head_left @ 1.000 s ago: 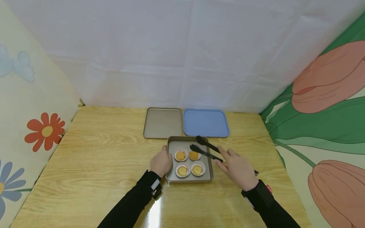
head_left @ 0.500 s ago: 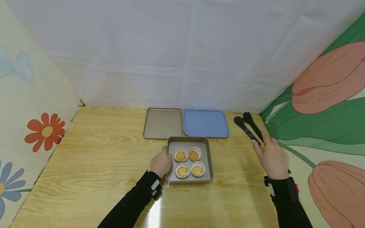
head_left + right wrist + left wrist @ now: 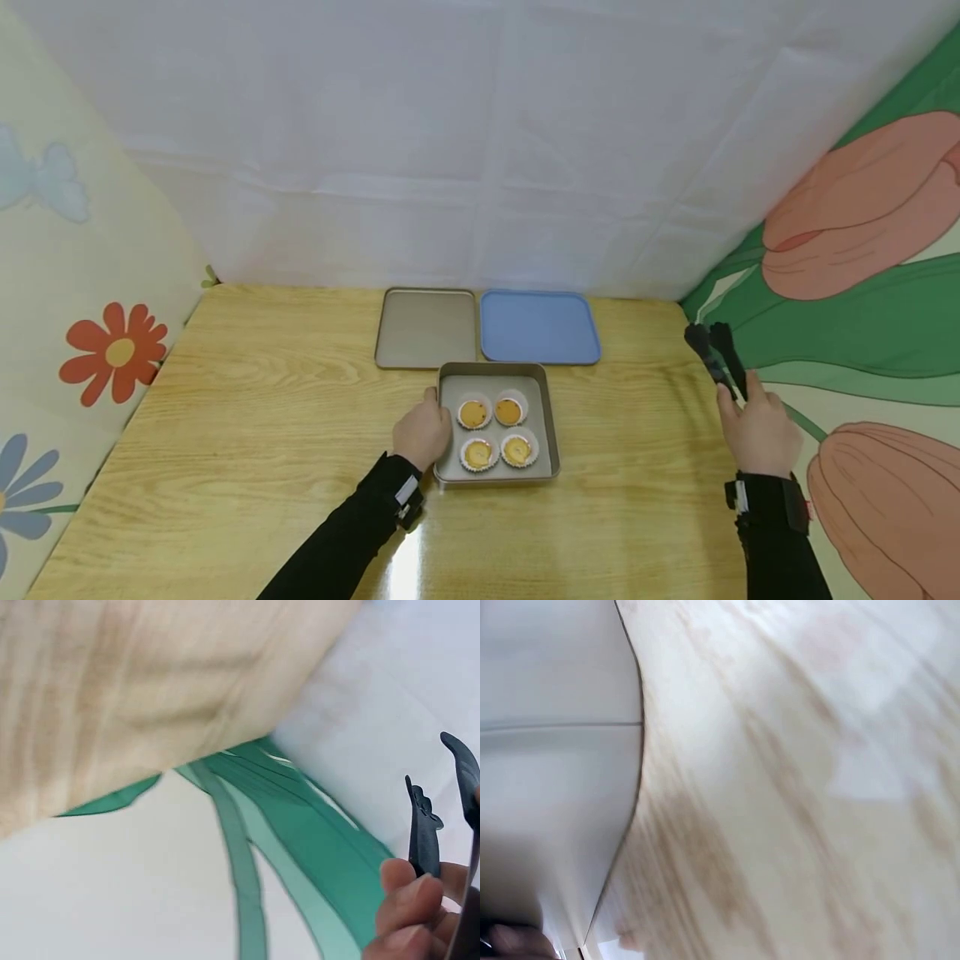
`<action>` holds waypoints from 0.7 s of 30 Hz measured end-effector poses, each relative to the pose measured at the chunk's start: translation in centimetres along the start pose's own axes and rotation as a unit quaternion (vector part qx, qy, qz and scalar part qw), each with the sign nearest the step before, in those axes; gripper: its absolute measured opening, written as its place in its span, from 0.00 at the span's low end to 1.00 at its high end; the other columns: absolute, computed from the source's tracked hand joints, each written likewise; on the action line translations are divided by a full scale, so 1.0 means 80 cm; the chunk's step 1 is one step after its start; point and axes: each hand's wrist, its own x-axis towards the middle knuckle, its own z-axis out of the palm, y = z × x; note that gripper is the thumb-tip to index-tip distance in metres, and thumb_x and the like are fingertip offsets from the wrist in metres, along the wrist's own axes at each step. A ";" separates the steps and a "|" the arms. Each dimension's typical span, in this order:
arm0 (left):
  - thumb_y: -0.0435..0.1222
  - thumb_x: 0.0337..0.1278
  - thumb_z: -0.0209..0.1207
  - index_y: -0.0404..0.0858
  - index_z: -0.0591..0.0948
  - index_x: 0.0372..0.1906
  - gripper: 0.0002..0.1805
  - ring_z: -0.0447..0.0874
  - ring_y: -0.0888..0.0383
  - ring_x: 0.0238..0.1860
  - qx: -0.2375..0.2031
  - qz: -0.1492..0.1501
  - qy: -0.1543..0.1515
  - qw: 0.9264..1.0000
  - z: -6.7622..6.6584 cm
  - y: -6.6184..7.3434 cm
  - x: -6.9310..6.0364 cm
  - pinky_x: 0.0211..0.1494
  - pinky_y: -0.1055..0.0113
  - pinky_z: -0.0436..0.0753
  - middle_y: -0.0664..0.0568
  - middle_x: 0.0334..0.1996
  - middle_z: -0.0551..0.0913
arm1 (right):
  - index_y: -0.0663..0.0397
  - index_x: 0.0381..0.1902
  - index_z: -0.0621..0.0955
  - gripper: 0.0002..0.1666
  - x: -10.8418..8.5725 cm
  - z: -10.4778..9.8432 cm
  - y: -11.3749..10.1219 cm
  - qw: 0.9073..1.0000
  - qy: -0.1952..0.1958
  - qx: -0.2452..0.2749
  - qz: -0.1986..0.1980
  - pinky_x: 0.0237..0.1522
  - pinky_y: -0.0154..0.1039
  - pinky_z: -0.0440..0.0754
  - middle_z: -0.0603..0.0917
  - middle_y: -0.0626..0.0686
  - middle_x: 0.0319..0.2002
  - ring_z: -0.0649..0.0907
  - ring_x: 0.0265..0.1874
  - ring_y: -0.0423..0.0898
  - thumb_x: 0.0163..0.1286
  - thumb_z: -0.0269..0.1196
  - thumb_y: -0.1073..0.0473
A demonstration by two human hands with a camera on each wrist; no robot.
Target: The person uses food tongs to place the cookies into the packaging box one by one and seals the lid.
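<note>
My left hand (image 3: pixel 422 430) grips the left wall of a square metal baking pan (image 3: pixel 552 425) on the wooden table. Inside the pan sit several small round tarts (image 3: pixel 477 454) in white paper cups. In the left wrist view the pan's outer side (image 3: pixel 555 780) fills the left edge, with a fingertip (image 3: pixel 521 941) at the bottom corner. At the table's right edge my right hand (image 3: pixel 761 429) holds black tongs (image 3: pixel 716 358), raised, their two arms a little apart with nothing between the tips. The right wrist view shows fingers (image 3: pixel 405 915) curled around the tongs.
Behind the pan lie a flat grey-brown tray (image 3: pixel 426 328) and, to its right, a blue tray (image 3: pixel 540 327). A white cloth (image 3: pixel 480 150) hangs at the back. Printed flower panels (image 3: pixel 885 350) border the table on both sides.
My right hand has carried the tongs from over the pan to the right edge of the table, and their tips have drawn closer together. The left hand and pan stay put.
</note>
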 end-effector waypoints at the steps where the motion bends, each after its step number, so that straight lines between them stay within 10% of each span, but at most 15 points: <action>1: 0.38 0.60 0.41 0.27 0.65 0.61 0.26 0.81 0.43 0.34 0.001 0.000 0.000 1.000 0.000 0.000 0.000 0.31 0.51 0.76 0.33 0.41 0.80 | 0.39 0.71 0.55 0.38 -0.003 0.005 0.003 1.000 0.004 -0.015 0.000 0.20 0.55 0.60 0.72 0.69 0.48 0.72 0.26 0.64 0.67 0.46 0.36; 11: 0.38 0.60 0.41 0.27 0.65 0.60 0.26 0.81 0.44 0.30 0.004 0.002 0.002 1.000 0.002 -0.001 0.000 0.27 0.53 0.74 0.34 0.37 0.81 | 0.68 0.59 0.68 0.34 -0.030 -0.108 -0.109 0.995 -0.086 0.035 0.038 0.21 0.58 0.66 0.72 0.76 0.37 0.74 0.23 0.70 0.68 0.50 0.44; 21: 0.38 0.60 0.41 0.27 0.66 0.60 0.26 0.81 0.44 0.30 0.000 0.001 0.002 1.000 0.001 -0.001 0.001 0.27 0.52 0.74 0.34 0.37 0.81 | 0.70 0.58 0.67 0.33 -0.046 -0.090 -0.103 0.984 -0.163 0.029 0.071 0.31 0.61 0.69 0.73 0.76 0.40 0.75 0.33 0.73 0.69 0.49 0.46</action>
